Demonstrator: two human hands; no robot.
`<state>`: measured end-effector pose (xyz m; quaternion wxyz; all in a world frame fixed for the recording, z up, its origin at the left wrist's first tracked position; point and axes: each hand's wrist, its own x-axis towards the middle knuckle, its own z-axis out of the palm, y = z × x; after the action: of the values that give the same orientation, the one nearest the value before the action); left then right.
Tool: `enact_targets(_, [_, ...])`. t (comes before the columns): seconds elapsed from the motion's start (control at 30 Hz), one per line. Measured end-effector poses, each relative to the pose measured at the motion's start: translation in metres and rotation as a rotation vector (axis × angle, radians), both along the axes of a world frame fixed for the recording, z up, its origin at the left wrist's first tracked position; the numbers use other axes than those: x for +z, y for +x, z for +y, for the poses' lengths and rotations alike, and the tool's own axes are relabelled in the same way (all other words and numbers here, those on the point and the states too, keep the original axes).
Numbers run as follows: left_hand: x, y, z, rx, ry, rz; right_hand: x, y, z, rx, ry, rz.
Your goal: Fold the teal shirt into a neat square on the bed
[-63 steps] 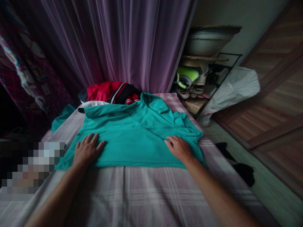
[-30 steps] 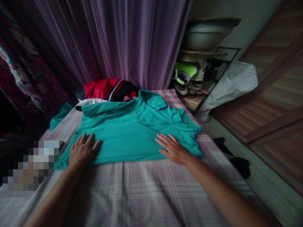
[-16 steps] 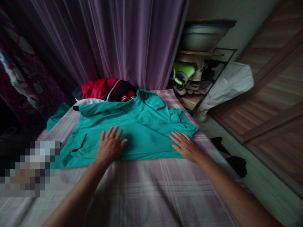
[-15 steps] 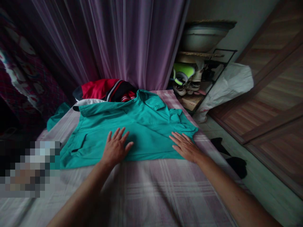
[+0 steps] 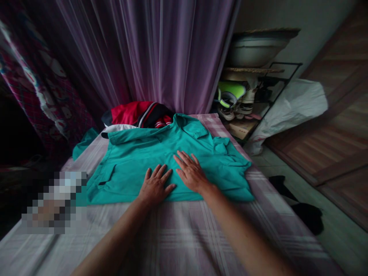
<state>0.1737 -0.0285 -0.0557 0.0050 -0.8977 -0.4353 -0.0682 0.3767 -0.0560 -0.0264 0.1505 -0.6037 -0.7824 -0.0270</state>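
Note:
A teal collared shirt [image 5: 135, 157] lies spread flat on a bed covered with a pale plaid sheet [image 5: 178, 237]. My left hand [image 5: 155, 187] rests palm down on the shirt's near hem, fingers spread. My right hand [image 5: 191, 172] lies flat on the shirt's middle just to the right of it, fingers stretched out. The two hands sit close together, almost touching. Neither holds anything.
Red, black and white clothes [image 5: 138, 114] are piled behind the shirt against a purple curtain [image 5: 161, 53]. A rack with shoes [image 5: 235, 103] and a basin [image 5: 255, 48] stands at the right, beside a white bag [image 5: 290, 109]. Dark cloth [image 5: 304, 214] lies on the floor.
Both hands slid inward across the shirt: the left from the left edge to the middle hem, the right from the right edge to the centre.

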Motion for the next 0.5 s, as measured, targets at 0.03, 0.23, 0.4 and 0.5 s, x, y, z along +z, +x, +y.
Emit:
enact_targets(0.03, [-0.002, -0.001, 0.000, 0.000, -0.005, -0.008, -0.006, -0.005, 0.006, -0.013, -0.071, -0.005])
enact_targets(0.23, [0.002, 0.000, 0.008, 0.026, -0.061, -0.038, -0.033, -0.001, 0.016, -0.062, -0.181, -0.017])
enact_targets(0.4, [0.020, 0.030, 0.031, 0.000, 0.003, -0.068, -0.030, -0.004, 0.016, -0.051, -0.170, 0.001])
enact_targets(0.5, [0.017, 0.046, 0.047, 0.012, -0.012, -0.039, -0.029, -0.005, 0.015, -0.049, -0.159, 0.008])
